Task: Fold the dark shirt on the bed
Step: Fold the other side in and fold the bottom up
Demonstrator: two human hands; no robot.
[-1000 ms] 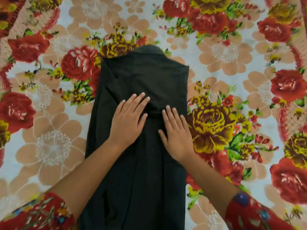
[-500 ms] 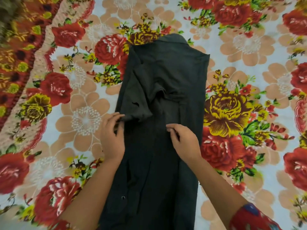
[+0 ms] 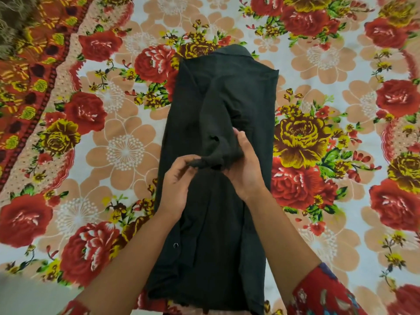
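While the left hand (image 3: 176, 183) pinches the end of a bunched sleeve, the right hand (image 3: 244, 164) grips that same sleeve from the right, both over the middle of the one dark shirt (image 3: 227, 223). It's lying lengthwise in a narrow strip on the flowery bedsheet (image 3: 102, 155), collar at the far end.

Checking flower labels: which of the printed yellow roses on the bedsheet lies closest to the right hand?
The large yellow rose just right of the dark shirt, beside the right hand; the others lie farther off.
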